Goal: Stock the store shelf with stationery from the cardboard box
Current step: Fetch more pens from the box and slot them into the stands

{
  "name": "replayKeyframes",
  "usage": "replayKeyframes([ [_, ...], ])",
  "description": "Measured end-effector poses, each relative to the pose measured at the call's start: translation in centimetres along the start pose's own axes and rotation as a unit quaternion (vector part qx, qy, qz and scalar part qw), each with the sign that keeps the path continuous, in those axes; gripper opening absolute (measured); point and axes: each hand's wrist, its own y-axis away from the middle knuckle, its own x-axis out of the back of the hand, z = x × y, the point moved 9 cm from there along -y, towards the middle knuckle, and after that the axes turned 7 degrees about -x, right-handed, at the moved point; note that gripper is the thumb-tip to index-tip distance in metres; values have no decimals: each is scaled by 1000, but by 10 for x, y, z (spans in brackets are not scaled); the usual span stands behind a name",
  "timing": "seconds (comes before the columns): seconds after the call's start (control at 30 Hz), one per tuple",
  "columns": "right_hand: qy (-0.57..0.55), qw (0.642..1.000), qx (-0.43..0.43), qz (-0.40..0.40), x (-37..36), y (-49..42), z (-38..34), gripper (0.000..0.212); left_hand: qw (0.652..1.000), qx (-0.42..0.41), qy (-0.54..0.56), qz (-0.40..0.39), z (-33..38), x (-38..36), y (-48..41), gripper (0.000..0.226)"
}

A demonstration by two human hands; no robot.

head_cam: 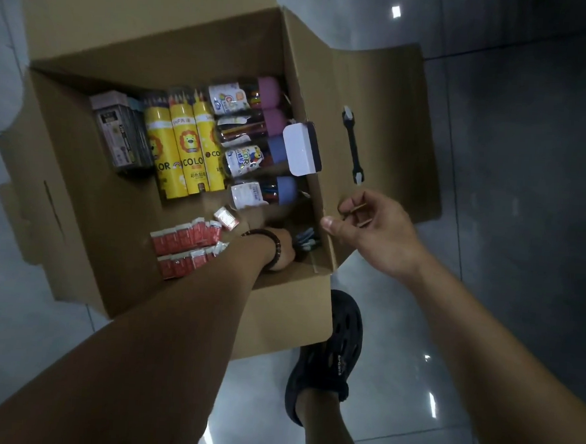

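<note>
Inside the cardboard box [90, 209], which sits open on the tiled floor [494, 165] below you, nearly all the stationery is still waiting. Against its far wall lie three yellow pencil tubes [183, 146], with a grey pack [125, 132] to their left and clear tubes with purple and blue caps [252, 140] to their right. A white case [303, 147] leans on the box's right wall. Rows of small red packs [187, 246] lie near its front wall.

Your left hand [279, 252], a bead bracelet at the wrist, reaches down into the box's front right corner; its fingers are hidden, so whether it grips anything cannot be told. Your right hand [370, 223] pinches the top edge of the box's right wall, thumb inside and curled fingers outside, steadying it. Your black shoe [328, 354] stands just in front of the box.

No shelf is in view (so nothing shows how much has been stocked). Judging by the full box, most of the job remains: lift items out and carry them over.
</note>
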Motion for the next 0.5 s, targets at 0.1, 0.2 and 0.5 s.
replayKeyframes([
  [0.1, 19, 1000, -16, 3, 0, 1, 4, 37, 1000, -5, 2, -1, 0, -1, 5, 35],
  [0.2, 75, 997, -28, 21, 1, 12, -10, 30, 997, -16, 61, 55, 1, 14, 34, 33],
  [0.5, 67, 980, 134, 129, 8, 177, -204, 8, 791, -70, 554, 249, -44, 90, 300, 24],
])
